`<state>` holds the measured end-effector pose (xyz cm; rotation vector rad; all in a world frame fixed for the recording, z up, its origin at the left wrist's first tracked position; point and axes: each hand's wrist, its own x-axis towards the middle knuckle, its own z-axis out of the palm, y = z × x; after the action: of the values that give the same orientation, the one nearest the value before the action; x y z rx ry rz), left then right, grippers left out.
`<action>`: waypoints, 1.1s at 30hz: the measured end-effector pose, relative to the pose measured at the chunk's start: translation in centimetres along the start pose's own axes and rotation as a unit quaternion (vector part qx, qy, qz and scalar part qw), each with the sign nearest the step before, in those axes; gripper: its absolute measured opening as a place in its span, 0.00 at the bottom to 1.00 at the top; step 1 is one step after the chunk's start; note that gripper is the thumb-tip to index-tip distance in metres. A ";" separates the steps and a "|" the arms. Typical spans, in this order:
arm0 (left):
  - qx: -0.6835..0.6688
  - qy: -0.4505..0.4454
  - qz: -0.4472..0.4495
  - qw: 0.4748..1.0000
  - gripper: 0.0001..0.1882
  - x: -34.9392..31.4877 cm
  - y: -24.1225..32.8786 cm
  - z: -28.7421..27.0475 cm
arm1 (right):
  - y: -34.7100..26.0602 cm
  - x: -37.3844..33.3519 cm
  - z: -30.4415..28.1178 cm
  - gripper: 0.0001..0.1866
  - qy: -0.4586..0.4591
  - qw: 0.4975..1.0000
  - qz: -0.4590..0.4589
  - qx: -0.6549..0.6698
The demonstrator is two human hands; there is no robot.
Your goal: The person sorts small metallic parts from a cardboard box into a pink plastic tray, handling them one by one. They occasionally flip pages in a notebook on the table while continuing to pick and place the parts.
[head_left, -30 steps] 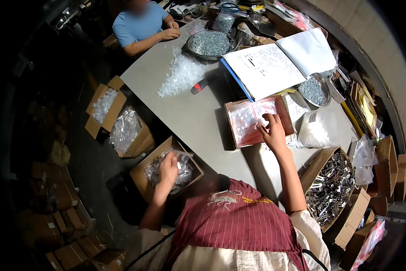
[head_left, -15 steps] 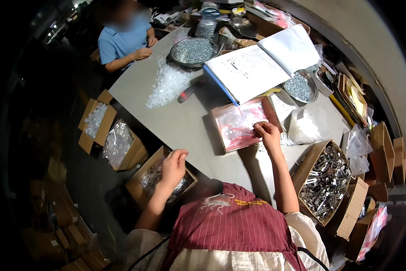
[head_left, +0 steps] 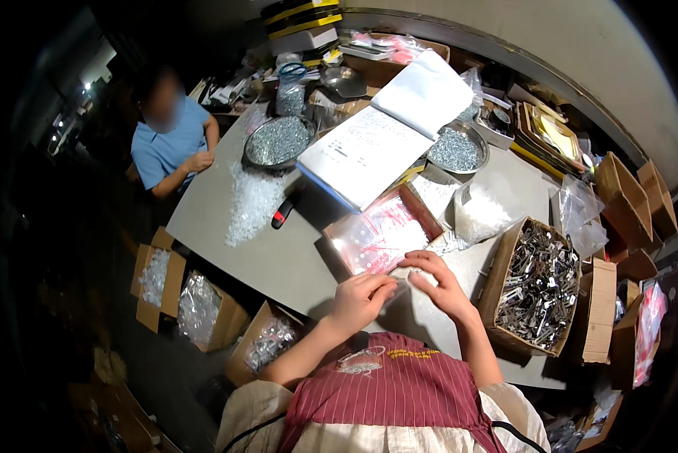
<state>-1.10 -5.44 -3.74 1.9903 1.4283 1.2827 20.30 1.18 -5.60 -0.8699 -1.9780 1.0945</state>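
We take the small open carton (head_left: 422,211) as landmark; it sits on the grey table (head_left: 286,264) and contains flat clear bags with red markings (head_left: 376,238).

Item: left hand (head_left: 363,302), at the carton's near side, fingertips pressed together, pinching what we read as clear film (head_left: 399,293).
Item: right hand (head_left: 435,285), also at the carton's near side — fingers arched over the film; we cannot tell whether they grip it.
Item: the clear film itself, between both hands, just before the carton's near edge, its outline blurred.

To the carton's right we list a clear bag of white pieces (head_left: 486,214), then a larger carton (head_left: 499,281) heaped with metal clips (head_left: 539,291).
Beyond the carton, an open notebook (head_left: 376,151).
To its left, a red-and-black handle (head_left: 281,214), a spread of translucent pieces (head_left: 256,208) and, well apart, a person in blue (head_left: 171,147).
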 end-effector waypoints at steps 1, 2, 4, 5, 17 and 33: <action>-0.056 -0.009 -0.052 0.997 0.08 -0.2 0.3 0.0 | -0.8 -0.5 0.0 0.17 -0.021 0.999 0.031 0.038; -0.124 -0.026 -0.086 0.988 0.08 -0.1 0.3 0.0 | -1.6 -1.1 0.2 0.18 -0.043 0.994 0.061 0.077; -0.108 -0.040 -0.074 0.991 0.08 0.1 -0.1 0.3 | -1.5 -2.2 0.8 0.19 -0.074 0.980 0.135 0.124; -0.100 -0.046 -0.069 0.992 0.08 0.2 -0.3 0.3 | -1.0 -2.6 1.4 0.16 -0.049 0.973 0.188 0.124; -0.172 -0.098 -0.190 0.962 0.06 1.7 -0.7 -1.0 | -2.1 -3.7 3.6 0.05 -0.079 0.884 0.254 0.385; 0.014 -0.173 0.052 0.983 0.17 0.6 -2.8 1.6 | -2.8 -4.2 2.3 0.24 -0.008 0.980 -0.002 -0.198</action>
<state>-1.21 -3.43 -6.33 2.1994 1.1952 0.8989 20.02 -4.38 -5.11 -1.0604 -2.2510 0.7145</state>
